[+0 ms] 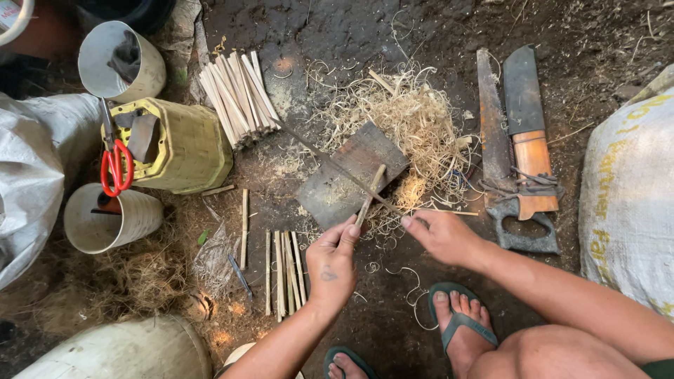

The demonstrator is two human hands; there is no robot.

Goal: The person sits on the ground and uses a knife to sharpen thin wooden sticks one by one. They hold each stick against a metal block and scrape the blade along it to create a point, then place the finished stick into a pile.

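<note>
The left hand point(331, 261) pinched a short bamboo stick point(370, 194), its long axis slanting up and right onto the near edge of a wooden block point(351, 174) on the dirt floor. The right hand point(441, 235), just beside it, closed on a thin blade point(330, 163) running up-left across the block and crossing the stick.

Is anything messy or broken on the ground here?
Yes. Curly wood shavings lie scattered over the dirt around the wooden block. Red scissors hang off the yellow container. The saw looks rusty, with cord tied round its handle.
</note>
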